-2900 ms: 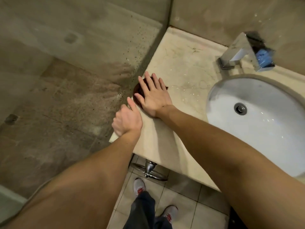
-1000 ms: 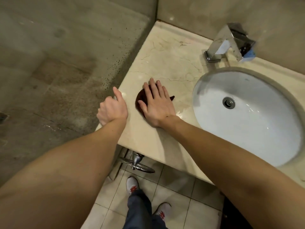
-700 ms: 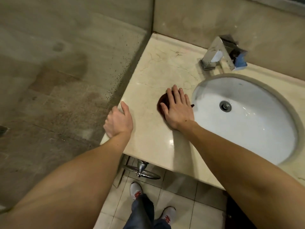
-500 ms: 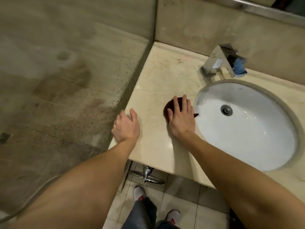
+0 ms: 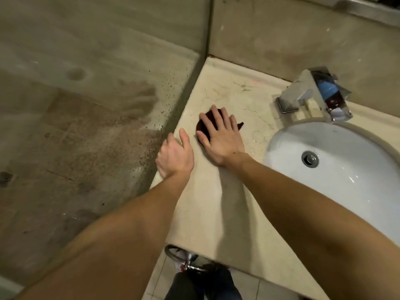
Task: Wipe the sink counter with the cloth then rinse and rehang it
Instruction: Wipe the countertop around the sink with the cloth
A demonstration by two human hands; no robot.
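Two grips: our right grip [image 5: 220, 137], spread flat, presses cloth [image 5: 200, 128] to counter [image 5: 216, 202] for wiping; left grip [image 5: 175, 156] curls over edge, bracing.

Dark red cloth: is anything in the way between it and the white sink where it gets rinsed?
Nothing visible. The dark red cloth lies flat under the right hand on the beige marble counter, and only bare counter separates it from the white oval sink basin. The chrome faucet stands further back, off that path.
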